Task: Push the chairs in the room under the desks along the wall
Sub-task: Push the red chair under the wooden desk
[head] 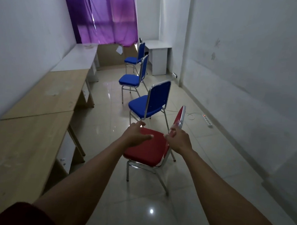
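Observation:
A red chair (148,151) with a chrome frame stands on the tiled floor in the middle of the room, its backrest (180,117) on the right side. My left hand (137,135) hovers open over the seat's far left edge, fingers spread. My right hand (176,138) is at the lower part of the backrest, fingers curled near the frame; whether it grips is unclear. Three blue chairs stand in a row beyond: the nearest (149,103), the middle one (131,80) and the farthest (134,59). Wooden desks (26,138) run along the left wall.
A white desk (77,58) continues the row on the left. Another white desk (159,60) stands at the far right corner. A power strip (207,120) with a lit switch and a white cable lie on the floor by the right wall. Purple curtains (105,15) cover the far window.

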